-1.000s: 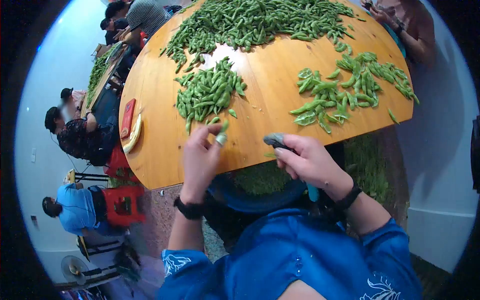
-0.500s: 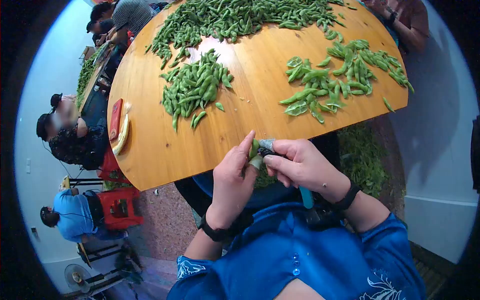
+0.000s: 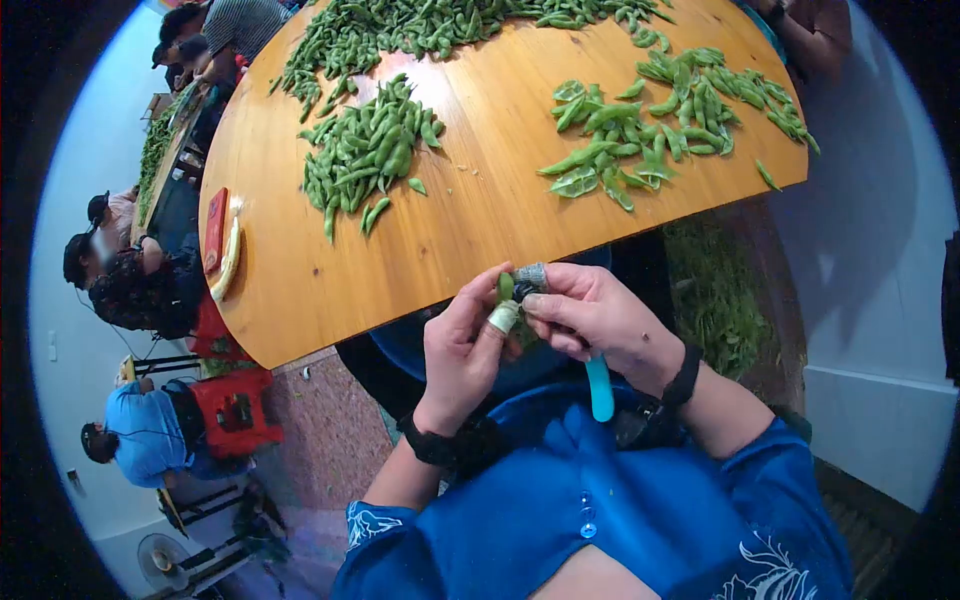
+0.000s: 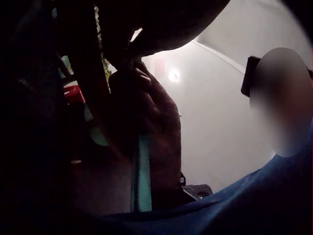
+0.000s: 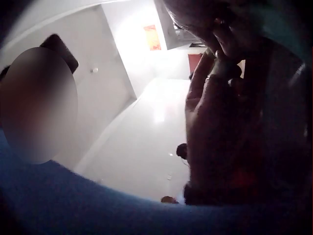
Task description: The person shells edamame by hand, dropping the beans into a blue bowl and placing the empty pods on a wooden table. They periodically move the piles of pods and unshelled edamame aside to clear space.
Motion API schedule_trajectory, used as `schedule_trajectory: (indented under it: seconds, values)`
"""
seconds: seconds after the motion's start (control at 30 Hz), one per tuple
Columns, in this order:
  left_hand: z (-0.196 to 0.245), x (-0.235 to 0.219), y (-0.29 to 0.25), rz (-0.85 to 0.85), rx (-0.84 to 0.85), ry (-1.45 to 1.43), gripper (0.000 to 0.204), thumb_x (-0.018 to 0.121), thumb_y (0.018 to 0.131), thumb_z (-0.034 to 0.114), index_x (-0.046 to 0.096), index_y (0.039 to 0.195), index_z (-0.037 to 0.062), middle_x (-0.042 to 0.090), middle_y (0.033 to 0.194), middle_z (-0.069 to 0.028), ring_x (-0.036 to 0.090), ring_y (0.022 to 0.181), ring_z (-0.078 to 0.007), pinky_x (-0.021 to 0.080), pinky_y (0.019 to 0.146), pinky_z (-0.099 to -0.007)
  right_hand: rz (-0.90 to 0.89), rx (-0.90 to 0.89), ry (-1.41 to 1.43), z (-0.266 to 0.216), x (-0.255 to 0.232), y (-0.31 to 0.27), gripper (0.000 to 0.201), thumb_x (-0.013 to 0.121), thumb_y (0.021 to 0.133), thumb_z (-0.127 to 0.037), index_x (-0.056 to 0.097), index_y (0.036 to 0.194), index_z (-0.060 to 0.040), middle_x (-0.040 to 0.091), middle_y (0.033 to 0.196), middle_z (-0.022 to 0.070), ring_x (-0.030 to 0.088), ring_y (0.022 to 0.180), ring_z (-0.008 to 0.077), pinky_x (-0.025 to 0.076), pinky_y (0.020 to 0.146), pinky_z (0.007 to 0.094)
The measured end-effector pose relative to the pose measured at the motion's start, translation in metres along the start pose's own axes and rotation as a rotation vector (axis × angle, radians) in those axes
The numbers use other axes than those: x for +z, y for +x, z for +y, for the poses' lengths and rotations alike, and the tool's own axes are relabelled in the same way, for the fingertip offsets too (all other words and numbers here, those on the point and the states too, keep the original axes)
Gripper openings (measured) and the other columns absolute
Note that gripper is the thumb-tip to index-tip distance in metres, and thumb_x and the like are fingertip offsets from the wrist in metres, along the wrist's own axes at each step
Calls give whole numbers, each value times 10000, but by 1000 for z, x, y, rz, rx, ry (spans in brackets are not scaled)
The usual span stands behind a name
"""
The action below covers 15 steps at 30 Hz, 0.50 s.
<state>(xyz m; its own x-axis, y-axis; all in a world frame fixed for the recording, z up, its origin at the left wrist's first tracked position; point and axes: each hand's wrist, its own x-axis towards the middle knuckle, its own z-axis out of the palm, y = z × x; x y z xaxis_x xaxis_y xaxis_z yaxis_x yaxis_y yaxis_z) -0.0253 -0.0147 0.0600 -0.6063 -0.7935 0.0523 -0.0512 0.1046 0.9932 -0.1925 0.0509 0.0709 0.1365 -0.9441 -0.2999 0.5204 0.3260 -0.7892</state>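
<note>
My left hand (image 3: 465, 345) pinches a green soybean pod (image 3: 505, 288) between thumb and fingers, just past the table's near edge. Pale tape wraps its thumb. Close against it, my right hand (image 3: 610, 315) grips a tool with a turquoise handle (image 3: 600, 388) that sticks out below the palm; the same handle (image 4: 142, 174) shows in the left wrist view. The tool's working end is hidden among the fingers. Grey tape covers the right index fingertip, and something dark sits between the two hands at the pod. Both wrist views are very dark.
On the wooden table (image 3: 480, 215) lie a small pod pile (image 3: 365, 155), a heap of opened pods (image 3: 640, 130) and a big pile (image 3: 420, 25) at the back. A red phone-like object (image 3: 215, 230) and a peeled banana-like thing (image 3: 230, 262) lie left. People sit beyond.
My left hand has come right from near the small pile, bringing the pod against the right hand's fingers. The head view has shifted, so the table sits higher and further left.
</note>
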Motion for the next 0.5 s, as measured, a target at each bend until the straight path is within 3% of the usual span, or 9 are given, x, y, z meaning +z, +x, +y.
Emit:
schedule_trajectory:
  seconds: [0.13,0.23,0.33,0.4,0.47,0.5]
  values:
    - [-14,-2,-3,-51,-60,-38,346,465,934,19,485,1279,7,579,852,-10,520,594,-47,424,521,-173,36,38,-29,3,-1,-1,145,510,935,-149,596,999,-53,541,665,-52,445,465,0,341,384,145]
    - [-24,-5,-5,-101,-5,5,333,430,951,49,487,1276,6,567,827,-12,505,573,-50,416,516,-180,79,108,-101,5,-3,0,129,504,932,-142,604,956,-64,537,650,-53,436,449,0,338,377,151]
    - [-26,-6,-6,-148,-93,-93,344,375,969,96,459,1292,18,563,824,-22,502,580,-62,412,519,-191,89,113,-122,9,-6,-1,134,505,930,-144,615,900,-72,528,637,-58,428,433,-2,326,365,152]
    - [-32,-6,-6,-175,-339,-523,376,333,956,121,414,1300,-6,575,870,-68,532,620,-100,412,503,-210,107,97,-227,14,-9,1,130,514,919,-131,616,898,-53,543,638,-37,466,454,28,362,388,187]
    - [-40,-5,-4,-172,-399,-567,377,326,947,118,403,1294,-10,579,896,-85,552,649,-119,426,505,-217,119,85,-336,24,-9,3,127,522,908,-117,617,895,-34,558,638,-15,504,475,58,398,411,221]
    - [-42,-4,-4,-171,-458,-607,378,320,939,114,391,1288,-13,584,921,-101,572,678,-138,439,507,-223,178,-164,-516,31,-6,5,120,531,892,-101,614,906,-16,576,647,32,541,515,102,432,462,265]
